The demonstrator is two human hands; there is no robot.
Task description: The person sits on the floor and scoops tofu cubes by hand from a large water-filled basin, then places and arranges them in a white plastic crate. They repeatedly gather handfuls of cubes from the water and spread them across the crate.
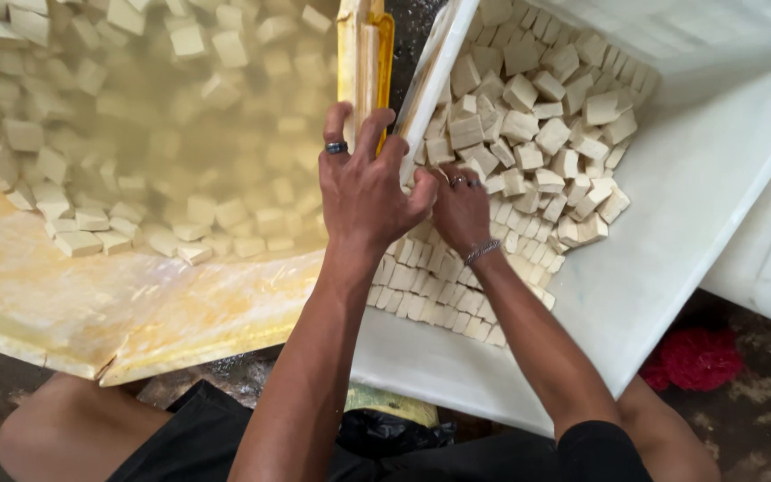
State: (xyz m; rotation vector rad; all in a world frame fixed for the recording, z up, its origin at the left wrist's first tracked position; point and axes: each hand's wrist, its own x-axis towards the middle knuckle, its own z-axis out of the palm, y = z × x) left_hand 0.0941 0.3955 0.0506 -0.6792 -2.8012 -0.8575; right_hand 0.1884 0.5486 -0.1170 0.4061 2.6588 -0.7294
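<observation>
**Hands over the cut blocks in the white tub**

Left hand [363, 183], fingers spread flat, rests on the rims where the yellow tub [136, 321] meets the white tub [671, 205]. Right hand [461, 207] lies just beside it, fingers curled down onto the pale blocks [537, 152] heaped inside the white tub; whether it grips one cannot be told. More blocks [82, 234] float in the yellow tub's cloudy water.
</observation>
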